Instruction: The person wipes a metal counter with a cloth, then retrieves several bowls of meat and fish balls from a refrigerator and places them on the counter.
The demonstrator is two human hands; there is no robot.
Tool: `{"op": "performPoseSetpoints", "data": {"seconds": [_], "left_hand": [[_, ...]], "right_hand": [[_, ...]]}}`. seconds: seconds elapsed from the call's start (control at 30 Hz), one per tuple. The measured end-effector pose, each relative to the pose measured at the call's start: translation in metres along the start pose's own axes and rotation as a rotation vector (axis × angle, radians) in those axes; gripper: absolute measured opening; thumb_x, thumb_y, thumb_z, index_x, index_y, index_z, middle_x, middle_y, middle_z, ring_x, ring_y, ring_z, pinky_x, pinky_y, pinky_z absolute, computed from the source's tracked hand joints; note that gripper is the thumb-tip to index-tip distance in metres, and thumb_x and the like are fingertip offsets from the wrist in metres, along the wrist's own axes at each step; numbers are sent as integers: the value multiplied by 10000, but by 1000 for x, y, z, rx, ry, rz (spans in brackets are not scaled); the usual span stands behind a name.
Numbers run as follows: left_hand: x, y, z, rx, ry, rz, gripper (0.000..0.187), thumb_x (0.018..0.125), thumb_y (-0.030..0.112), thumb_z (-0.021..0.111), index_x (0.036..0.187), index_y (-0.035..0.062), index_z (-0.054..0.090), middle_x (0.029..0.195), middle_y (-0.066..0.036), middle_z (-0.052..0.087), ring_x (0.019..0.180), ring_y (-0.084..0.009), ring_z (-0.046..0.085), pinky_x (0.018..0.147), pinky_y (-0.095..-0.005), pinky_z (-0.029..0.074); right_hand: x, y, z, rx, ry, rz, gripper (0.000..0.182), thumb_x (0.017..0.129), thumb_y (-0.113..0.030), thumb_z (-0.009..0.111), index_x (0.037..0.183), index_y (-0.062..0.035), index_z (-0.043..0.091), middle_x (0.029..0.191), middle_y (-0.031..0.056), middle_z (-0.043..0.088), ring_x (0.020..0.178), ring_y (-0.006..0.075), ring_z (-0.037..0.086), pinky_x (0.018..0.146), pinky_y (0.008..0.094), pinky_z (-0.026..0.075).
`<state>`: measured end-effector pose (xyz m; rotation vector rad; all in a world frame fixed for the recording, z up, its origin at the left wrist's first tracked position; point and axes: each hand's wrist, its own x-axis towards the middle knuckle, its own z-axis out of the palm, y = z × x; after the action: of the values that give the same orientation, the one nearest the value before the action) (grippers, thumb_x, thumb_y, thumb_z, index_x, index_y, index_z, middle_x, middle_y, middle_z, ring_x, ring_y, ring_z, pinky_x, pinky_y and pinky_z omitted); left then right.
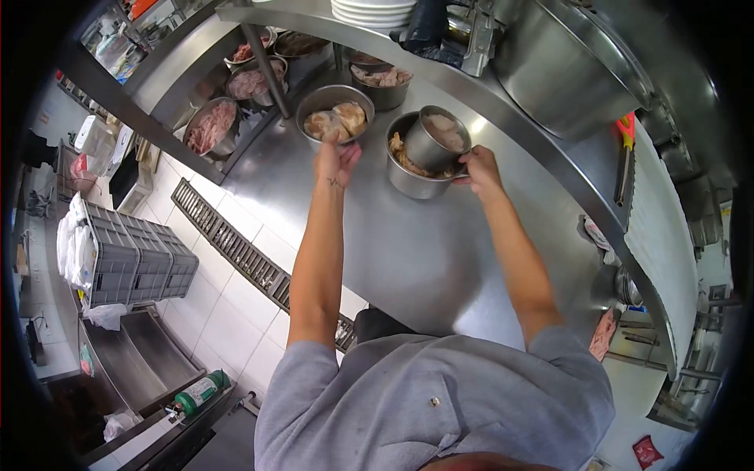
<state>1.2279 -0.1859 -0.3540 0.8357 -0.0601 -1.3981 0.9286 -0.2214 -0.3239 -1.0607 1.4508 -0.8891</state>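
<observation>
At a steel counter [424, 259], a person's left hand [336, 163] grips the near rim of a metal bowl of pale meat [335, 112], fingers curled over its edge. Just right of that bowl, the right hand [480, 169] clasps a small steel pot [437, 141], tilted inside a larger bowl [412, 174]. Beyond the meat bowl, white plates [373, 12] are stacked.

No words to read here

No letters, numbers or signs are clear enough to read. The small dark mark on the left wrist [335, 182] is too tiny and blurry to make out.
</observation>
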Motion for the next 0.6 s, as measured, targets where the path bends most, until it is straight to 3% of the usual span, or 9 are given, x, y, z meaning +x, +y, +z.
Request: {"op": "performPoseSetpoints", "data": {"seconds": [0.07,0.13,0.27,0.4,0.47,0.6], "left_hand": [[5,-5,5,12,-14,13,646,883,243,568,1354,-20,212,1370,-244,298,1161,-356,463,951,-436,449],[8,-5,12,131,-40,232,594,894,251,563,1335,-15,268,1382,-213,303,1186,-333,445,961,-439,431],[-49,2,-8,237,-32,245,533,909,243,548,1315,-10,314,1370,-206,334,1174,-323,468,946,-429,443],[-142,-1,-79,271,15,263,481,941,248,505,1308,-3,322,1303,-222,442,1174,-352,498,948,-435,447],[-194,-10,-128,282,139,281,472,952,273,481,1308,2,331,1301,-236,447,1181,-358,493,950,-437,446],[-302,-41,-243,171,426,272,455,950,284,482,1297,20,350,1286,-231,462,1132,-344,528,935,-433,461]], "right_hand": [[5,8,19,64,53,23,133,767,-27,547,887,12,505,842,137,536,727,308,595,545,545,552],[28,26,41,86,103,7,151,775,-33,549,909,20,504,857,144,538,740,320,596,553,546,553],[53,21,84,188,226,-32,231,796,-78,574,981,41,504,931,182,555,794,341,602,576,536,553],[83,4,106,226,319,40,315,808,-113,600,1012,104,498,1055,253,563,831,355,625,505,464,550],[93,-8,106,255,286,49,374,817,-55,540,1127,134,451,1138,287,513,921,442,599,644,601,545],[105,-41,109,275,379,89,411,837,-26,511,1209,121,415,1241,290,452,1047,473,536,707,627,529]]}}
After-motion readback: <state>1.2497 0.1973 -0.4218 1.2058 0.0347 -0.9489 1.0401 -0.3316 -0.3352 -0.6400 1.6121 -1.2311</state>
